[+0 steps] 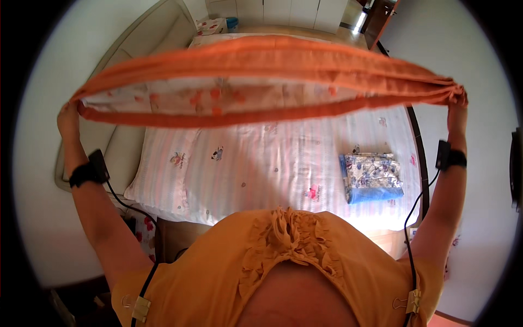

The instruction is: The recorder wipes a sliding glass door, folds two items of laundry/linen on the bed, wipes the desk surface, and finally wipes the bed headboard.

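Observation:
An orange cloth (283, 54) with a white, red-flowered inner side is stretched wide in the air over the bed. Its long edge gapes like an opening, and I cannot tell what kind of piece it is. My left hand (68, 120) is closed around one end of it, far out to the left. At the opposite end, my right hand (458, 103) grips a bunched corner. Both arms are raised and spread. Below the cloth, on the right part of the bed, lies a folded bundle of flowered and blue fabric (374, 171).
The bed (250, 174) has a striped, cartoon-printed sheet, with a matching pillow (163, 163) by the beige headboard (147, 41). White cabinets (278, 13) and a brown door (379, 22) stand beyond. Black cables run along both my arms from wrist devices.

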Demonstrator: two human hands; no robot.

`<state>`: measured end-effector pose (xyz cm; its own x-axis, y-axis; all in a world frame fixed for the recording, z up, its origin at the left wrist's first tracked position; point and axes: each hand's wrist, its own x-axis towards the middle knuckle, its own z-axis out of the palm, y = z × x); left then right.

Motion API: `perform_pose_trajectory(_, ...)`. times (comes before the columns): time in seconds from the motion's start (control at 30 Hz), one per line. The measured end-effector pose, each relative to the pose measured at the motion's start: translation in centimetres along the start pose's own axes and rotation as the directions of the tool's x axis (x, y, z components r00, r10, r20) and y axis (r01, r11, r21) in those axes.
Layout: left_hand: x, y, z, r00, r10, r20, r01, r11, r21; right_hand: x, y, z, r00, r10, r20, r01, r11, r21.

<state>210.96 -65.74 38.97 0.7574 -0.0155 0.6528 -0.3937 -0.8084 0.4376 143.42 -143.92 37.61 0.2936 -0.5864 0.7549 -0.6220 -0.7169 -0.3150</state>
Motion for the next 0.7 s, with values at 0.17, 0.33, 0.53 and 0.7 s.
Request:
perform_pose_trajectory(0.17, -10.3, -9.6, 1.2, 0.942, -0.176, 0.287, 0.16, 0.984, 0.081, -12.1, 4.0, 4.0, 0.837, 0.111, 0.537, -0.351, 0.861, 0.369)
perform_pose_trajectory(0.33, -21.4, -19.2, 1.1, 0.823, -0.376, 0.425, 0.47, 0.872, -0.137, -23.1, 4.9, 3.7, 0.562, 0.119, 0.819, -0.75, 0.491, 0.443)
perform_pose_trajectory(0.53, -25.9, -21.5, -2.7, 0.556, -0.621, 0.552, 0.702, 0.706, 0.087, -27.9, -0.4, -1.3, 0.312, 0.185, 0.932, -0.87, 0.45, 0.202)
perform_pose_trajectory(0.7, -28.3, -23.3, -3.1, 0.487, -0.719, 0.496, 0.752, 0.634, 0.181, -28.7, -1.4, -2.3, 0.275, 0.143, 0.951, -0.809, 0.569, 0.148)
